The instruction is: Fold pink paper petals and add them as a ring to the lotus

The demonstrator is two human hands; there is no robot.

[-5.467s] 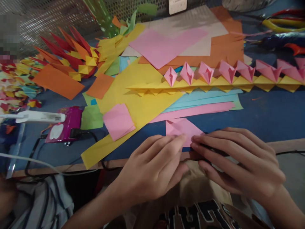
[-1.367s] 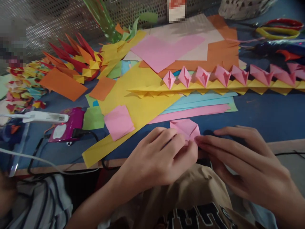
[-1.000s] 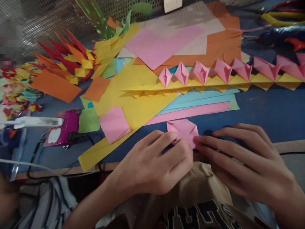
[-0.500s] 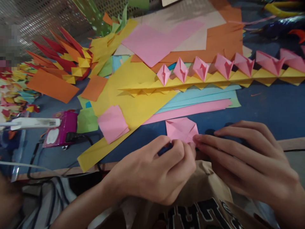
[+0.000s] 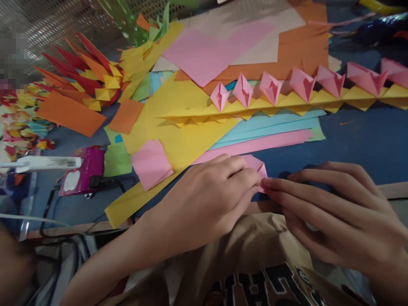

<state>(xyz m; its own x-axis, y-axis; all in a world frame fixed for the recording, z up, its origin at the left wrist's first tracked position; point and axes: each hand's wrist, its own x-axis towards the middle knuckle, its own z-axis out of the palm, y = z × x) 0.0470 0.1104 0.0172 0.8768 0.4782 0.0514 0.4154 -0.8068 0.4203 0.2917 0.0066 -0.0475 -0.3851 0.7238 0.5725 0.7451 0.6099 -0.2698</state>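
A small folded pink paper piece lies on the blue table top near its front edge. My left hand lies over most of it, fingers pressed flat on the paper. My right hand rests to the right, its fingers stretched out and the fingertips touching the piece's right corner. Only the piece's top right corner shows.
A long yellow folded strip carries several pink folded pieces. Loose sheets lie behind it: pink, orange, yellow, blue strips. A pink square, a magenta device and red-orange spiky paper work lie left.
My left hand has moved up and right from a pinch at the piece's lower left edge to lying flat over it. The right hand has stayed at the right corner.
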